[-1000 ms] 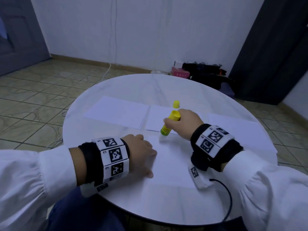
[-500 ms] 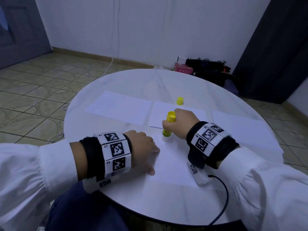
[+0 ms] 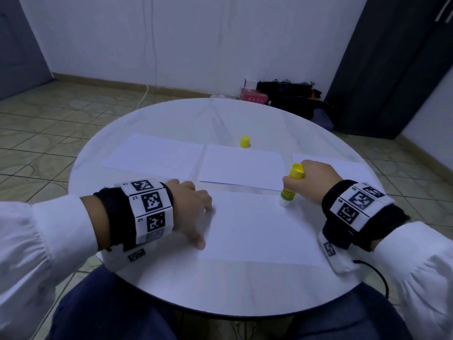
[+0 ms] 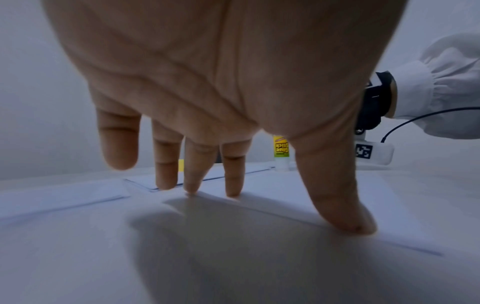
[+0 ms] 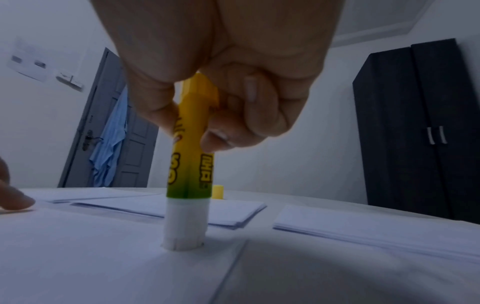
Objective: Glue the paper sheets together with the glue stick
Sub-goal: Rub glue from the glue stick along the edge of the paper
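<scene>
Now glue stick (image 3: 290, 186) moved from far-left part of near sheet (image 3: 257, 229) to its far-right corner, tip pressed down: glue line along far edge likely finished. Right hand (image 3: 313, 179) fingers clamped on stick; left hand (image 3: 191, 209) fingers apart, pressing sheet's left edge. Beyond: paper stacks (image 3: 241, 168), yellow cap (image 3: 245, 141) toward surface's (image 3: 196, 285) far edge. Nothing blocks.

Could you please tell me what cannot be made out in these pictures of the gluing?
- Glue laid on the near sheet: white on white, invisible in every view.
- Glue stick label: partly covered by the right hand in the right wrist view, too small in the head view.
- How many sheets lie in the far stacks: edges too fine.
- Yellow cap: mostly hidden behind left hand fingers in the left wrist view.
</scene>
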### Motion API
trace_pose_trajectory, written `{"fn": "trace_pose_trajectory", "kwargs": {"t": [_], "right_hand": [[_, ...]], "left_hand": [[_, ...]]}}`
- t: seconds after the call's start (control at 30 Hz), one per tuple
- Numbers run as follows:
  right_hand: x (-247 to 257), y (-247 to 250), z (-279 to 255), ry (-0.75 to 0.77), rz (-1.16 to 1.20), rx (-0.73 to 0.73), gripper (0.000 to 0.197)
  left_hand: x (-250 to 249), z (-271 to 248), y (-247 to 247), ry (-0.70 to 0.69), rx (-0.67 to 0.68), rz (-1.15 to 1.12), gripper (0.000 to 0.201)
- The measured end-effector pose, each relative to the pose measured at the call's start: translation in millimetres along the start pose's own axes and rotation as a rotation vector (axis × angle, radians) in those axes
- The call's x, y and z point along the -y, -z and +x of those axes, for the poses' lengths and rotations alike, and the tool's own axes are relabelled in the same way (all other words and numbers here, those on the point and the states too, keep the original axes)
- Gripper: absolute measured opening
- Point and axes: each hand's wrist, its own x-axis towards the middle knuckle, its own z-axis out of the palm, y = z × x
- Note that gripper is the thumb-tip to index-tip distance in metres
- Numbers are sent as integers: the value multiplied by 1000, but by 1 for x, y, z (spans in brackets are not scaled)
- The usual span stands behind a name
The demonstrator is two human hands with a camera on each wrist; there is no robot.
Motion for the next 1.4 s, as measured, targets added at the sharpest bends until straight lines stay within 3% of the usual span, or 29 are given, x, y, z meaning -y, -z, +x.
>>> {"fn": "trace_pose_trajectory", "kwargs": {"t": [0.17, 0.3, 0.43, 0.63, 0.8, 0.97, 1.17, 1.4], "right_hand": [[-5, 4, -2, 5, 5, -22, 23], [19, 4, -13, 167, 174, -102, 16], [66, -12, -26, 327, 239, 62, 22], [111, -43, -25, 385, 151, 128, 26], [116, -50, -26, 402, 80, 157, 29], [109, -45, -50, 479, 82, 219, 34], [103, -38, -79, 566, 80, 268, 23], [78, -28, -86, 555, 46, 251, 25]], "left_hand": [[8, 5, -8, 75, 36, -90, 109], [11, 7, -12, 115, 33, -72, 138], [11, 3, -13, 142, 53, -90, 150], [9, -2, -11, 131, 30, -125, 131], [6, -1, -12, 134, 57, -83, 129], [6, -3, -12, 71, 57, -58, 110], [5, -5, -9, 67, 131, -10, 113], [-9, -15, 3, 135, 85, 58, 113]]}}
